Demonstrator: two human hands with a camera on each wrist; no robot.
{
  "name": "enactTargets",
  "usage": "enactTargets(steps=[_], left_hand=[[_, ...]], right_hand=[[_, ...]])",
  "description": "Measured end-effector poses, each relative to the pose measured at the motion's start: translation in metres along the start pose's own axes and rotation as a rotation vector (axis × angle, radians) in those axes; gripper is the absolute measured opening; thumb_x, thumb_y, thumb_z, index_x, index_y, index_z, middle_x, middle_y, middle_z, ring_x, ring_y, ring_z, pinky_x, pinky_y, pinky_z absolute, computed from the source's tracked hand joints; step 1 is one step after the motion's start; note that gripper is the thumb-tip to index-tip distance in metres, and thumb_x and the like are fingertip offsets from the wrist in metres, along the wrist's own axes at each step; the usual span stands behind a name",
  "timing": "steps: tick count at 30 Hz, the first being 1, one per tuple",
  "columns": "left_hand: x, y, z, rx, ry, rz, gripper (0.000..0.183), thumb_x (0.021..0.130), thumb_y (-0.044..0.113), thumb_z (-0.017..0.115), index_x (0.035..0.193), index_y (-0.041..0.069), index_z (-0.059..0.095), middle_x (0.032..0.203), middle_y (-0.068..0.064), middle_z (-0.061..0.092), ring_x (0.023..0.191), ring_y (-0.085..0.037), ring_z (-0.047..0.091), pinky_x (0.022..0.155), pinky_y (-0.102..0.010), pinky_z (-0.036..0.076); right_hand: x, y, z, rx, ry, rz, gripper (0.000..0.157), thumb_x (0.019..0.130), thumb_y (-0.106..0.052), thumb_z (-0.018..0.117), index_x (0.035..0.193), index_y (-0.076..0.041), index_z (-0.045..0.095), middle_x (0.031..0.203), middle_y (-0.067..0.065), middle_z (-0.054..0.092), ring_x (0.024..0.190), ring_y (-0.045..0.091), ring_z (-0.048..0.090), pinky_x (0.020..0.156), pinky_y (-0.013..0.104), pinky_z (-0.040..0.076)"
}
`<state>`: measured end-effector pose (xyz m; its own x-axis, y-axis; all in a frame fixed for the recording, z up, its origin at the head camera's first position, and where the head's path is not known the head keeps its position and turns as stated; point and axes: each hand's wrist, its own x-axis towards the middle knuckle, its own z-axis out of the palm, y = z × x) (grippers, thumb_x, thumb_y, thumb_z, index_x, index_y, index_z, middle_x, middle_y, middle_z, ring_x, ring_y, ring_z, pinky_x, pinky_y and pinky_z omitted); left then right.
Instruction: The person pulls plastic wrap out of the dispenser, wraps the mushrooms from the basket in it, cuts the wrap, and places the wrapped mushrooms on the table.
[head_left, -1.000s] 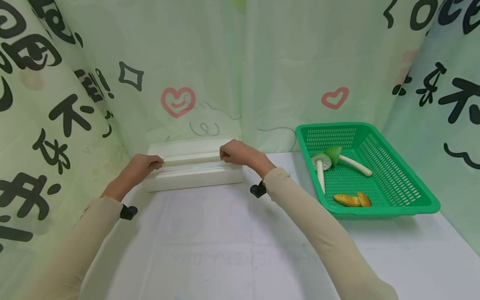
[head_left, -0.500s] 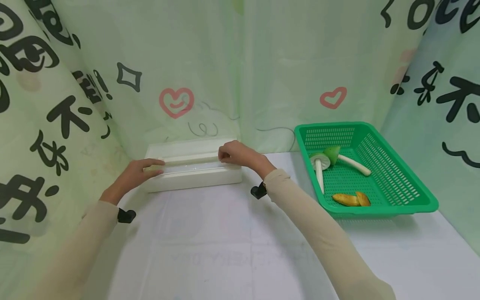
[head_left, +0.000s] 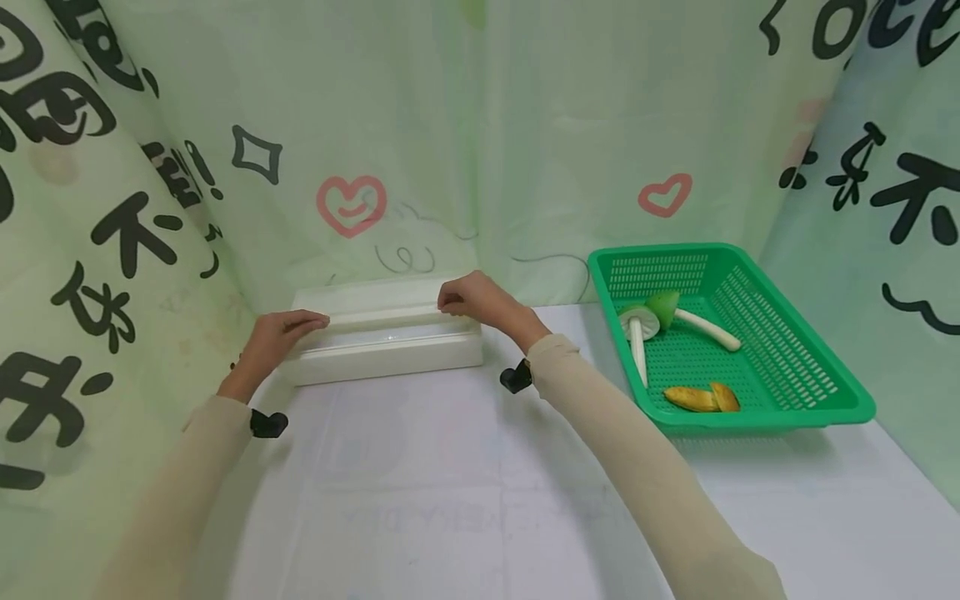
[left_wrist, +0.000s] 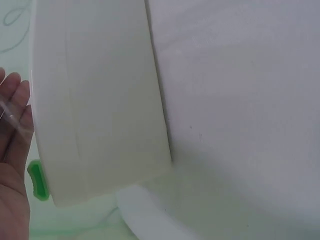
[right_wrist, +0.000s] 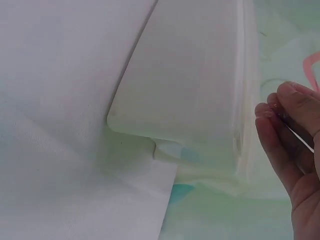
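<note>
A long white plastic wrap box lies at the back of the table, its upper flap raised and clear film showing along the slot. At its left end my left hand has its fingers together at the slot; in the left wrist view, clear film crosses the fingers of that hand, and its thumb is out of frame. My right hand is at the box's right end. In the right wrist view its thumb and fingertips pinch a bit of clear film. A green piece shows beside the box's end.
To the right stands a green basket with two green-capped mushrooms and a brown mushroom in it. Printed pale green curtains rise behind and at both sides of the white table.
My left hand, its thumb and fingers spread half a second ago, has brought them together at the slot. My right hand has lifted slightly with its pinch, and more clear film shows in the slot.
</note>
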<state>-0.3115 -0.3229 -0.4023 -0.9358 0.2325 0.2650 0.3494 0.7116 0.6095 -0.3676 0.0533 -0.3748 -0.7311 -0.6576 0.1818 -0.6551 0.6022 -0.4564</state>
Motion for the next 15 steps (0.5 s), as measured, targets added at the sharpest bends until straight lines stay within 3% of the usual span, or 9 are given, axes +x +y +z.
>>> enactTargets(steps=[3,10,15], left_hand=[[0.001,0.004,0.001,-0.066,0.037,0.007,0.026,0.103,0.018,0.061,0.119,0.003,0.074,0.117,-0.017,0.073,0.098,0.011,0.061,0.083,-0.005,0.045],[0.006,0.010,-0.002,-0.175,0.110,0.087,0.021,0.102,0.008,0.061,0.116,-0.002,0.074,0.109,-0.023,0.074,0.096,-0.010,0.072,0.083,-0.009,0.051],[0.010,0.013,-0.010,-0.165,0.119,0.104,0.021,0.101,0.004,0.061,0.116,-0.004,0.073,0.109,-0.024,0.073,0.093,0.004,0.069,0.083,-0.007,0.050]], right_hand=[[0.000,0.000,-0.001,0.039,0.022,0.015,0.012,0.100,-0.012,0.066,0.104,-0.006,0.075,0.093,0.006,0.073,0.081,0.016,0.064,0.075,0.028,0.054],[0.001,-0.002,-0.010,0.106,0.079,0.020,0.015,0.099,-0.011,0.067,0.108,-0.001,0.074,0.100,0.014,0.076,0.082,0.018,0.067,0.079,0.029,0.056],[0.003,-0.007,-0.019,0.091,0.096,0.015,0.016,0.098,-0.012,0.068,0.109,-0.002,0.074,0.100,0.013,0.076,0.082,0.018,0.067,0.080,0.029,0.056]])
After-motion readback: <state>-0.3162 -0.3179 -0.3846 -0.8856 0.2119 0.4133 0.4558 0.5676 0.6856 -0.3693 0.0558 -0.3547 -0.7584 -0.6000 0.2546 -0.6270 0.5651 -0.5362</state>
